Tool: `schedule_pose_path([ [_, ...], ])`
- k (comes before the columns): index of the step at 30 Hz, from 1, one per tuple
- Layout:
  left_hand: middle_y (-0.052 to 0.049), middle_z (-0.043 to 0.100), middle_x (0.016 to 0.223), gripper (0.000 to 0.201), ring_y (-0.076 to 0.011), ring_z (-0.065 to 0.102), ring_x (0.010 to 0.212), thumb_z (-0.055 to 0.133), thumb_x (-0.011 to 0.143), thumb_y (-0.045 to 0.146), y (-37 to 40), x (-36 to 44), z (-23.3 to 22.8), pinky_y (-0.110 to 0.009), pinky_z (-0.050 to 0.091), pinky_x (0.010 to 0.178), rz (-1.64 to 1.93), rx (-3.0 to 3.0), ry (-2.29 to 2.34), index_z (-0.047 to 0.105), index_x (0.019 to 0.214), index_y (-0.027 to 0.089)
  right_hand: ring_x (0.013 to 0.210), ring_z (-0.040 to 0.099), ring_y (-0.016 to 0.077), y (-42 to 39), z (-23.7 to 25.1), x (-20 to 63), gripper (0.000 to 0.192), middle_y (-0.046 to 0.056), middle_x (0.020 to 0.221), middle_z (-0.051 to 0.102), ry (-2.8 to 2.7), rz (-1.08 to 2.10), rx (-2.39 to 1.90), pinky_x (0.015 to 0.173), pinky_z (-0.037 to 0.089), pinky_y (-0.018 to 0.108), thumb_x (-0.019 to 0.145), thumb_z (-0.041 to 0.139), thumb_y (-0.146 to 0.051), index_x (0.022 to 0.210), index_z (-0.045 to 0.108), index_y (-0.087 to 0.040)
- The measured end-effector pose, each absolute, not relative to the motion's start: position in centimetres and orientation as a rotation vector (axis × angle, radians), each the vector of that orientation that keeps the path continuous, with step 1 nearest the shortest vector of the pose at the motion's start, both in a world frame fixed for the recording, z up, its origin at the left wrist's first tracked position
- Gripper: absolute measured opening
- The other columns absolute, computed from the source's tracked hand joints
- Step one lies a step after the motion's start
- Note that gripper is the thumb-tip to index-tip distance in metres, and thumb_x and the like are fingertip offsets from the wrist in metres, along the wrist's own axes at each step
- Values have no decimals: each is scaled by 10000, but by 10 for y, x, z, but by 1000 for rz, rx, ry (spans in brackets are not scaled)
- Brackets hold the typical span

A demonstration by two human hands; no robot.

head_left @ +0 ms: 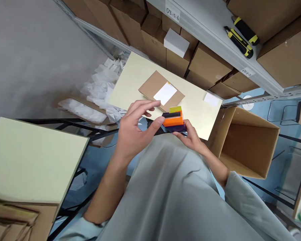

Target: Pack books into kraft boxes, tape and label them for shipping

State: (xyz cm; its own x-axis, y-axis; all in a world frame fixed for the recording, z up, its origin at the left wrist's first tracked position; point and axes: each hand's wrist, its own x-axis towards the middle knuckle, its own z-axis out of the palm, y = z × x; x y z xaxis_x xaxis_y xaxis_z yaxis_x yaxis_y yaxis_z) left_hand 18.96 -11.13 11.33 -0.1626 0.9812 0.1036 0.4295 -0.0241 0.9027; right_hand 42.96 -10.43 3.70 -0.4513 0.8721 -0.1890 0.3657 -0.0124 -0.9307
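In front of my body, my right hand (190, 135) grips a small block-like item (174, 120) from its right and lower side. The item is orange with dark blue parts and a yellow-green piece on top; its exact kind is unclear. My left hand (139, 125) is open, fingers stretched out and thumb apart. Its thumb tip lies right at the item's left edge, and whether they touch I cannot tell. Just beyond both hands, a flat brown cardboard package (150, 85) with a white label (165, 93) lies on the pale yellow table (127, 77).
Brown boxes and a white box (176, 43) line the rack behind the table. Two yellow-black box cutters (240, 42) rest on its upper shelf. An open carton (251, 147) stands at right. White packing material (104, 80) is piled at left, near another pale table (35, 160).
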Motion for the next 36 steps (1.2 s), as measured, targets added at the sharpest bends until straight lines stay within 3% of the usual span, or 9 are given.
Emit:
schedule_pose_path([
  [8,-37,791,1079,216,-183,698,870,768,987,421,-105,182,132,-321,608,785,939,1501,1516,843,1137,286,907,723,232,-111,47,448,370,74,1050,749,-2120,1174,-1119,808,610,364,1084,679,-547,1246,575,-231],
  [13,-34,783,961,127,-199,719,880,759,1004,372,-105,183,134,-333,616,800,915,1600,1441,845,977,282,893,713,224,-111,51,457,308,83,1049,743,-2220,1013,-1012,796,625,367,1095,688,-480,1226,586,-221],
  [21,-4,786,948,74,-185,702,826,743,1037,270,-114,197,146,-334,599,758,1104,1854,1367,802,1056,310,1043,749,280,-106,53,470,294,132,1158,757,-2247,811,-925,882,665,463,1069,706,-343,1298,558,-234],
  [25,14,783,942,278,-177,687,806,793,1007,208,-115,203,159,-331,587,729,1193,1947,1342,752,1247,342,1092,758,310,-103,54,476,311,152,1186,763,-2246,610,-898,898,673,516,1036,670,-266,1325,561,-237],
  [31,10,776,956,237,-177,690,807,748,979,73,-117,212,177,-364,590,711,1256,2170,1257,762,1062,295,1031,754,296,-102,66,488,279,113,1095,771,-2244,429,-873,904,658,505,988,688,-211,1262,647,-235],
  [34,-3,805,968,479,-221,722,788,726,950,67,-133,216,187,-413,634,678,1297,2219,1300,799,1309,376,974,727,274,-105,71,494,115,90,1009,763,-2261,427,-881,901,642,470,1007,735,-272,1110,702,-236],
  [36,5,827,964,707,-274,749,771,713,924,111,-149,216,193,-472,670,661,1240,2187,1369,698,1518,495,929,703,268,-108,74,496,99,78,936,740,-2277,452,-917,882,639,461,1039,719,-340,1009,716,-246],
])
